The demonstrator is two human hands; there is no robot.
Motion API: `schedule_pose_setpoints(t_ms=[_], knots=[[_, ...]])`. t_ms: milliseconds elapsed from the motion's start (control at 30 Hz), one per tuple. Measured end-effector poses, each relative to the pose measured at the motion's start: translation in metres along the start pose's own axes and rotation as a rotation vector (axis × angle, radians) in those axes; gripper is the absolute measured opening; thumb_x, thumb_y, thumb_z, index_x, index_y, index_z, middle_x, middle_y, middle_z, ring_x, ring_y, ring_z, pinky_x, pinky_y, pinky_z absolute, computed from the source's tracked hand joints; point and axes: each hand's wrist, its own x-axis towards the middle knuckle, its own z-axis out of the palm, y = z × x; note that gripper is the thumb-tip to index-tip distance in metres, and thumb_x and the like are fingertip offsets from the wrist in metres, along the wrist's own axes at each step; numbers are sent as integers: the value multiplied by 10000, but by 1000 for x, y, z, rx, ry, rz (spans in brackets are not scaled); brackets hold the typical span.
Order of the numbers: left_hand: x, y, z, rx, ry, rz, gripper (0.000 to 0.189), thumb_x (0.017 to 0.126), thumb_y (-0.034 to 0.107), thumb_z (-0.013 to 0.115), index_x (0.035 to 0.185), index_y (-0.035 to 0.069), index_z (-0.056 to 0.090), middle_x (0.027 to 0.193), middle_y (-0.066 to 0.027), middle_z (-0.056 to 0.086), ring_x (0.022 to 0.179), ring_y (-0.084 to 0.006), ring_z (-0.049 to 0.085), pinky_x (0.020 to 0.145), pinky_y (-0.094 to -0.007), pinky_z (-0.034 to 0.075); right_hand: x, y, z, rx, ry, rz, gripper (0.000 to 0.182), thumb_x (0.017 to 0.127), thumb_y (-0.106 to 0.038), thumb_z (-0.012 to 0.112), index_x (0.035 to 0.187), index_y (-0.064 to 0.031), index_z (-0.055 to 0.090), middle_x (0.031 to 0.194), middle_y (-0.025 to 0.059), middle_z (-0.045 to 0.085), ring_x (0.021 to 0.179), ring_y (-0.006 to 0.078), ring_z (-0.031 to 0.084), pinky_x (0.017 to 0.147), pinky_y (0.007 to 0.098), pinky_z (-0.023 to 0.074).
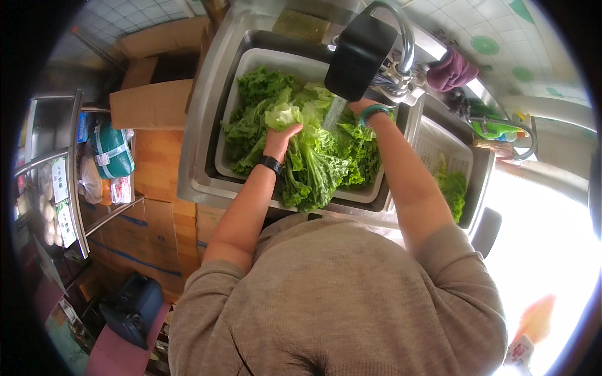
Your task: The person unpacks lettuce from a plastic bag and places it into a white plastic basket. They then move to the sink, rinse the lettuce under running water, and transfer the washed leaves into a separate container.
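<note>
My left hand [281,141], with a black band on its wrist, grips a head of leafy green lettuce by its pale stem end [283,116]. The leaves spread towards me and hang over the near rim of a light plastic tub [227,127]. More loose lettuce [263,87] fills that tub, which sits inside a steel sink basin [200,155]. A stream of water [334,113] runs down onto the leaves. Just right of the stream is my right hand [361,107], a green bracelet at its wrist. Its fingers are largely hidden behind a black panel [360,54].
A chrome faucet [404,37] arches behind the panel. In the right basin, a white perforated basket [435,141] stands near more lettuce [452,190]. A purple cloth [451,70] hangs at the back ledge. To the left are cardboard boxes [153,105] and a metal rack [77,174].
</note>
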Motion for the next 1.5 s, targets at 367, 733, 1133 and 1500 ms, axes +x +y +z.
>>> schedule_pose_setpoints(t_ms=[367,733,1133,1500], knots=[[8,2,2,101,-40,-138,425,640,220,700,972,-6,561,986,-100,556,916,-198,513,804,-342,379,-76,106,-63,1752,196,144,268,824,-181,485,1021,1,484,896,53,555,841,184,525,748,283,408],[5,5,3,190,-89,-116,429,665,266,669,992,10,563,1001,-77,554,953,-181,499,848,-338,345,-140,96,-33,2318,282,-37,493,856,-360,379,1215,-25,337,1216,97,404,1117,242,366,942,350,269],[0,5,0,355,-82,-193,572,651,436,628,1093,87,532,1204,-125,426,1170,-274,307,951,-442,215,-149,40,-46,2100,168,320,350,677,64,410,1024,33,444,983,139,513,893,261,509,831,373,409],[2,4,0,346,-53,-209,590,640,423,646,1092,62,530,1191,-130,436,1148,-268,336,932,-421,245,-145,53,-30,2283,-39,68,357,771,-71,444,1124,-23,415,1089,98,489,984,239,470,875,377,356]])
